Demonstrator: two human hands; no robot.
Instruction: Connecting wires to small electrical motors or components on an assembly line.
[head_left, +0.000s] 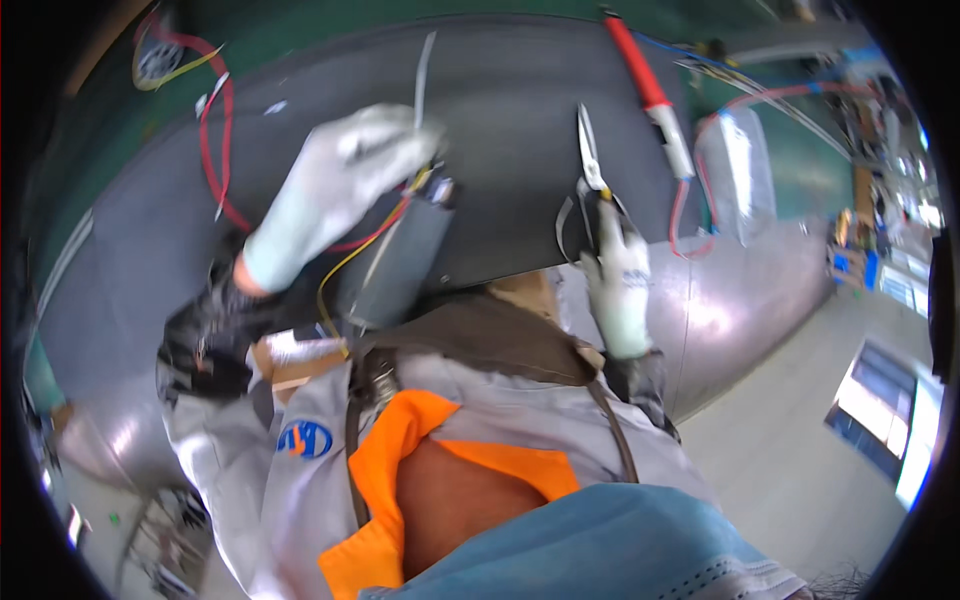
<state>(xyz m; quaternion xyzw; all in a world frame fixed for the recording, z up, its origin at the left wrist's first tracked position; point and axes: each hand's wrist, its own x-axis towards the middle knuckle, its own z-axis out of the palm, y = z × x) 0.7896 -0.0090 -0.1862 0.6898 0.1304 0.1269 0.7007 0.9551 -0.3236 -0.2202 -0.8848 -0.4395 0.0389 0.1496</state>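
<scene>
Head view, looking down over the person's chest: the left hand (345,185), in a white glove, sits in the upper middle of the frame with its fingers curled tight, pinching a thin pale strip (424,75) that rises straight up from the fingertips toward the top edge. Just below and right of those fingertips lies a dark grey boxy component (395,265) with a small connector end, from which yellow and red wires (350,255) trail down and left past the wrist; whether the hand also touches the component cannot be told. The right hand (618,275), also white-gloved, is right of centre, its fingers wrapped closed around the handles of a pair of slim pliers (589,150) whose shut silver nose points upward. Both hands work over a dark grey mat (500,120) that fills the upper middle of the frame. On the mat's upper right lies a soldering iron (650,95) with a red handle, its cord looping down beside a clear plastic bag (740,175). A long red wire (212,150) curves down the left side of the mat. At the bottom of the frame are the person's grey jacket with an orange collar and a blue face mask.
</scene>
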